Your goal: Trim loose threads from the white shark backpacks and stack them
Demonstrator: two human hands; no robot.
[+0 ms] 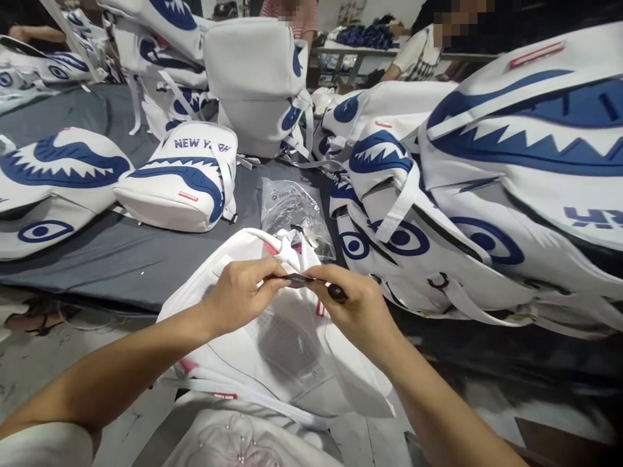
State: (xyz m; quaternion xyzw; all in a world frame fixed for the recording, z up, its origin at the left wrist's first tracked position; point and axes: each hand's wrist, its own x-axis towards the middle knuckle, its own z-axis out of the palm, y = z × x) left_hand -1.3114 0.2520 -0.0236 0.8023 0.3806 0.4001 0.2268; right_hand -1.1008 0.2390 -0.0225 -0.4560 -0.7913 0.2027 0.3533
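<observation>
Reads "NEW Y…K" in blue capitals on the white shark-print backpack (182,178), left of the clear plastic bag (294,211), whose small print stays unreadable.

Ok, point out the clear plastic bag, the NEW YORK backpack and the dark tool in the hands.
clear plastic bag (292,207), head view, on its crinkled middle.
NEW YORK backpack (182,178), head view, on the blue shark mouth.
dark tool (298,278), head view, on the thin part between both hands.
</observation>
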